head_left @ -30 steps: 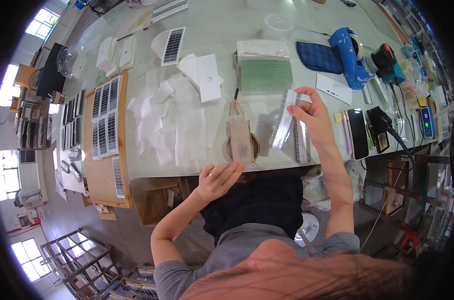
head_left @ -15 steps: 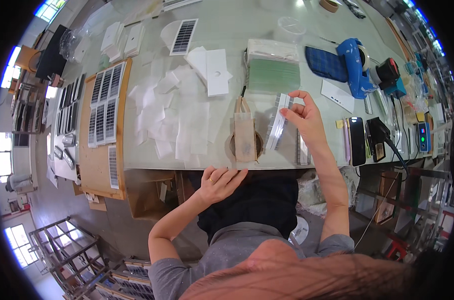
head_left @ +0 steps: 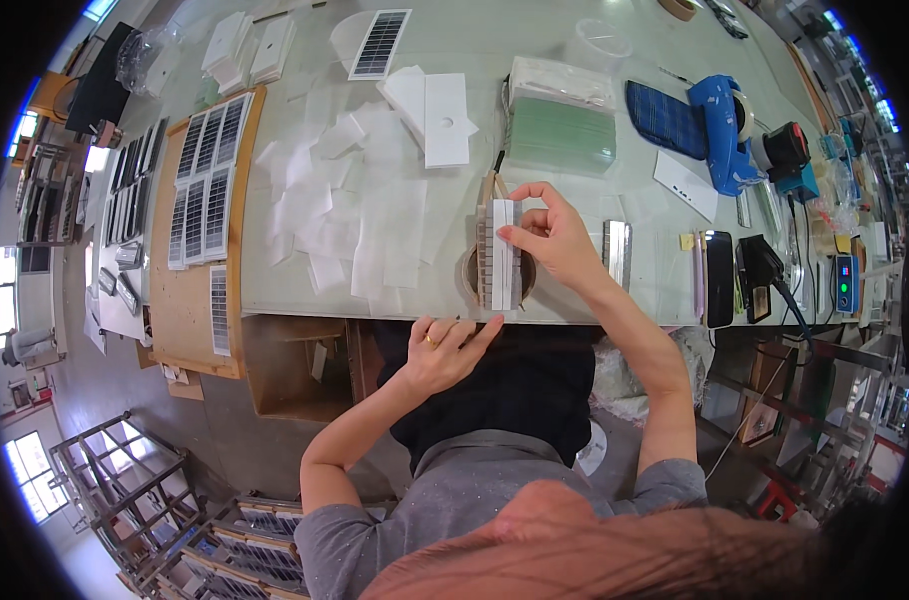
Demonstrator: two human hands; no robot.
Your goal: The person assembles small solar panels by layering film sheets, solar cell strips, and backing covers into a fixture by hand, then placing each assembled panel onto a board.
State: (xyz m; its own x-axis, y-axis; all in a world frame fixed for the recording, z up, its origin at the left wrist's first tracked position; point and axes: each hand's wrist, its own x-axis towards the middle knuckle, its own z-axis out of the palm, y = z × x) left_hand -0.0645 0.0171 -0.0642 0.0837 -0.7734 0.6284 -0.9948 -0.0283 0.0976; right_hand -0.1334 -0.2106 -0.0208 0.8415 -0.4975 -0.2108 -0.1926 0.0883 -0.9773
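My right hand (head_left: 555, 240) pinches a long narrow strip (head_left: 503, 265), white down the middle with grey segmented sides, thumb and index finger at its far part. The strip lies lengthwise over a beige block with a wood-coloured handle (head_left: 492, 187), hiding most of it. Beneath the block shows the edge of a round brown base (head_left: 470, 275). At the table's front edge, my left hand (head_left: 443, 355) has its fingers stretched out and holds nothing. Its index fingertip is by the strip's near end; whether they touch, I cannot tell. A similar silvery strip (head_left: 618, 252) lies to the right.
Translucent sheets (head_left: 375, 220) are scattered left of the block. A green stack (head_left: 563, 132) stands behind it. Rightward are a blue tape dispenser (head_left: 720, 130), a phone (head_left: 717, 280) and a black tool with cable (head_left: 765, 265). A wooden board (head_left: 165, 300) holds small solar panels (head_left: 218, 210).
My right hand has carried the strip left, from beside the block to on top of it. My left hand has shifted slightly right, its index finger toward the strip's near end.
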